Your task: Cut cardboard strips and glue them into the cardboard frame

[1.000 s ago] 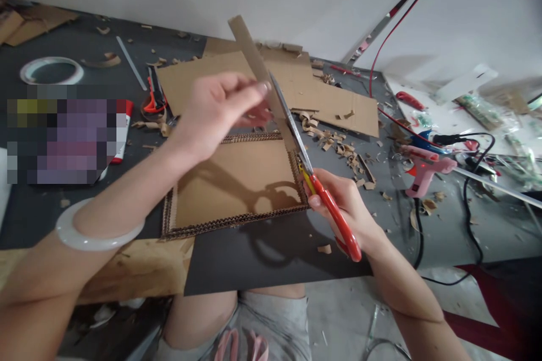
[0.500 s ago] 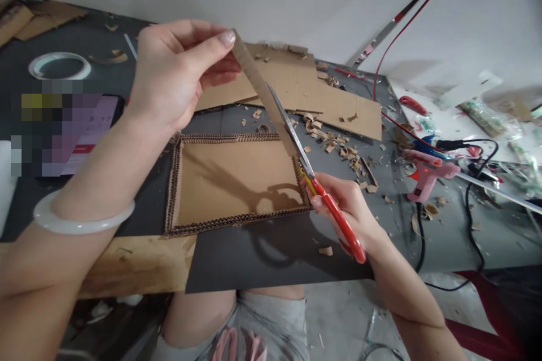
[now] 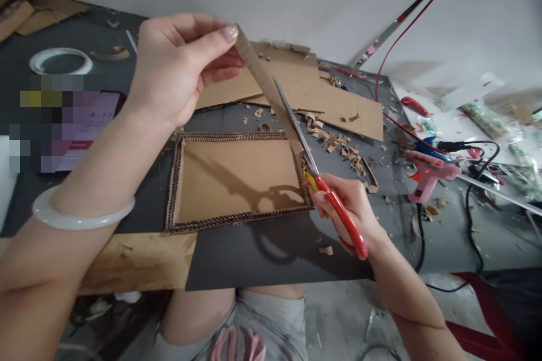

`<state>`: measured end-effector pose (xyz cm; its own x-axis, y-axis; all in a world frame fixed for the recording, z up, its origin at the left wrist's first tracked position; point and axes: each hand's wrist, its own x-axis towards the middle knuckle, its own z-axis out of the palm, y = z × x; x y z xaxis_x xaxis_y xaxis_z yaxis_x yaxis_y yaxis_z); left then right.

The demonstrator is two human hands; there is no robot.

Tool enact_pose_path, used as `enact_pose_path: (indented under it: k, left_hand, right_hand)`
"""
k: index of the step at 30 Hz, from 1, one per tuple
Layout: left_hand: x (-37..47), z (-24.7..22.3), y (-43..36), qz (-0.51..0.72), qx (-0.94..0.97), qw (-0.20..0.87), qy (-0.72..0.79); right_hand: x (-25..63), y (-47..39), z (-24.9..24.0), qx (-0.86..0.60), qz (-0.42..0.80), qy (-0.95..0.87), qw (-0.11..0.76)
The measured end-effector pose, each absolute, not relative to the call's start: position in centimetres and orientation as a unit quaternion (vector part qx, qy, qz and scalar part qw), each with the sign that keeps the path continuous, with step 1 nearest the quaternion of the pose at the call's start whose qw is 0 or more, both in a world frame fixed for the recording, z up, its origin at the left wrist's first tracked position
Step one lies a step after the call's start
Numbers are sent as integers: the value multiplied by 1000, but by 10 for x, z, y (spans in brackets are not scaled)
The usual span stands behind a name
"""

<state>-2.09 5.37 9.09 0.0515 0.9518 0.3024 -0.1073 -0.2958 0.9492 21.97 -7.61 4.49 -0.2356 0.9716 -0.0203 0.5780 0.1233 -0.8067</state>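
Between thumb and fingers, my left hand (image 3: 182, 67) pinches the upper end of a narrow cardboard strip (image 3: 262, 80), which slants down to the right. My right hand (image 3: 345, 200) is closed round the red and yellow handles of the scissors (image 3: 336, 208). The scissor blades point up and left, lying along the strip's lower part. Beneath both, a shallow rectangular cardboard tray (image 3: 237, 172) with corrugated walls rests on the dark table, and shadows of the hand and scissors fall inside it.
Flat cardboard sheets (image 3: 292, 79) and curled scraps (image 3: 347, 149) lie behind the tray. A pink glue gun (image 3: 427, 175) with a black cable is at the right. A phone (image 3: 93, 124) and a white tape roll (image 3: 60, 61) are at the left.
The scissor blades have shifted slightly on the strip, and their tip stands a little farther from its edge. Both hands keep their hold.
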Motion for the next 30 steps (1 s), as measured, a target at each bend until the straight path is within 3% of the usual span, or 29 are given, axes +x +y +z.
enact_pose_path:
  k: [25, 30]
  left_hand:
    - [-24, 88, 56, 571, 572, 467, 359]
    - [-26, 83, 60, 569, 585, 460, 350]
  right_hand:
    - [216, -80, 42, -554, 292, -726, 282]
    - [219, -76, 43, -568, 299, -725, 251]
